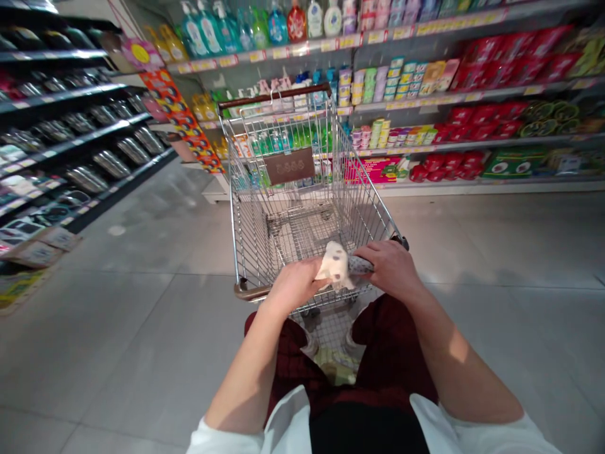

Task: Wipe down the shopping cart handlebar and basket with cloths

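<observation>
A wire shopping cart stands in front of me with an empty basket and a brown handle bar. My left hand rests on the handle and grips a pale cloth with dark spots. My right hand is closed over the handle just right of the cloth, and touches the cloth's patterned end. The cloth is bunched over the middle of the handle between both hands.
Shelves of bottles, cans and red packs run across the aisle beyond the cart. A dark shelf unit with metal pans lines the left side. Grey tiled floor spreads around the cart. A colourful hanging banner is at the shelf corner.
</observation>
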A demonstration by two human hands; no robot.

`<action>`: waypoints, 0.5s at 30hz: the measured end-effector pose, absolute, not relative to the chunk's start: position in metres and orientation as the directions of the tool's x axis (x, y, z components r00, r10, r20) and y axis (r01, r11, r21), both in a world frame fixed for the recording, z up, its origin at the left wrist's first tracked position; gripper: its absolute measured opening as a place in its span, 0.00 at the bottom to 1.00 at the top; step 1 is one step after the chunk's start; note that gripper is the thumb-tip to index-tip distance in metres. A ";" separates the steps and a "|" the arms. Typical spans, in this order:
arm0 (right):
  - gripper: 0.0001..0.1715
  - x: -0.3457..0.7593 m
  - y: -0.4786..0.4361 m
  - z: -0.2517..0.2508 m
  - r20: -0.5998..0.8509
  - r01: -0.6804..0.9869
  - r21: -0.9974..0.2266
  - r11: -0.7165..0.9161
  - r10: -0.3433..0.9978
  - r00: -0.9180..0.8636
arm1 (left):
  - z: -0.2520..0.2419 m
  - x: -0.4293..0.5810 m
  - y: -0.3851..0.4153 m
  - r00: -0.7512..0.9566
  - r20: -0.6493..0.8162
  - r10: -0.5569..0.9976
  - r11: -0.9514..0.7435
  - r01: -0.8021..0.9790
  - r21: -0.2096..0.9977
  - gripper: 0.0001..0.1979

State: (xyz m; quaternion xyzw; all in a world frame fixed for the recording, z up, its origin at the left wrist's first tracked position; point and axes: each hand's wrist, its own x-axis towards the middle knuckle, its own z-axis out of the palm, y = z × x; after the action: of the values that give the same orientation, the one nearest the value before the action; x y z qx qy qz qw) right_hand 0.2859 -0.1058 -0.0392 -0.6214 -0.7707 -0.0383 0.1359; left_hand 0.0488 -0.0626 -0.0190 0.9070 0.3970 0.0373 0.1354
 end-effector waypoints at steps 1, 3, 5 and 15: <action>0.14 0.287 -0.106 -0.040 0.258 0.965 -0.117 0.234 0.946 -0.198 | -0.018 0.039 -0.064 0.670 -0.050 0.741 -0.637 0.723 0.267 0.14; 0.13 0.288 -0.106 -0.041 0.257 0.960 -0.131 0.246 0.944 -0.207 | -0.018 0.021 -0.068 0.631 -0.073 0.773 -0.598 0.761 0.251 0.12; 0.13 0.287 -0.106 -0.041 0.250 0.957 -0.145 0.250 0.945 -0.209 | -0.018 0.007 -0.072 0.588 -0.069 0.806 -0.559 0.795 0.238 0.12; 0.15 0.283 -0.106 -0.035 0.151 0.955 -0.189 0.227 0.968 -0.200 | -0.023 0.005 -0.074 0.526 -0.049 0.849 -0.506 0.836 0.211 0.09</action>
State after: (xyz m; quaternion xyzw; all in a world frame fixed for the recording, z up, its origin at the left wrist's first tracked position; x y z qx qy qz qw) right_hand 0.2830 -0.1056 -0.0350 -0.6210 -0.7742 0.0267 0.1191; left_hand 0.0049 -0.0741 -0.0228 0.8673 0.4857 0.0301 0.1047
